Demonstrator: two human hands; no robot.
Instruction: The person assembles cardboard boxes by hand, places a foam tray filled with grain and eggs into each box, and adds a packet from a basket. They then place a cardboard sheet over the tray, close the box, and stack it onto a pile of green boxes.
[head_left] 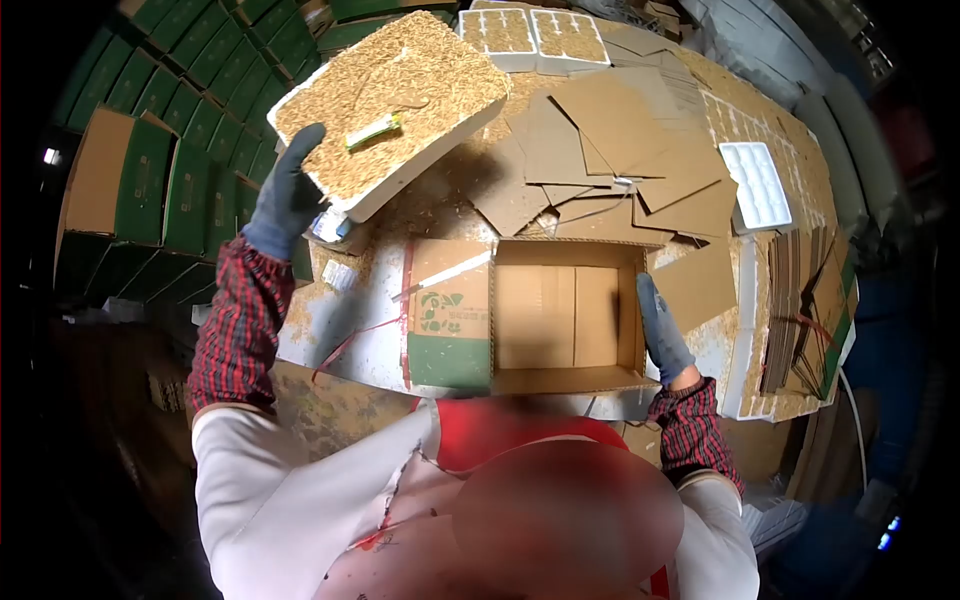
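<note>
Brown cardboard lines the open carton (pixel 568 317) nearest the body, its green-printed flap (pixel 449 313) folded out to the left on the table (pixel 372 352). Straight-fingered and open, the gloved right hand (pixel 666 325) lies along the carton's right wall. Well apart from it, the gloved left hand (pixel 290 193) clasps the near left edge of a tilted white foam box (pixel 410 175), which is heaped with tan husks (pixel 430 75) and has a small green-and-white packet (pixel 373 131) on top. Beyond the carton, flat cardboard sheets (pixel 620 125) overlap, with a white molded tray (pixel 755 186) to their right. Farther off sit two husk-filled foam trays (pixel 569 38), side by side.
</note>
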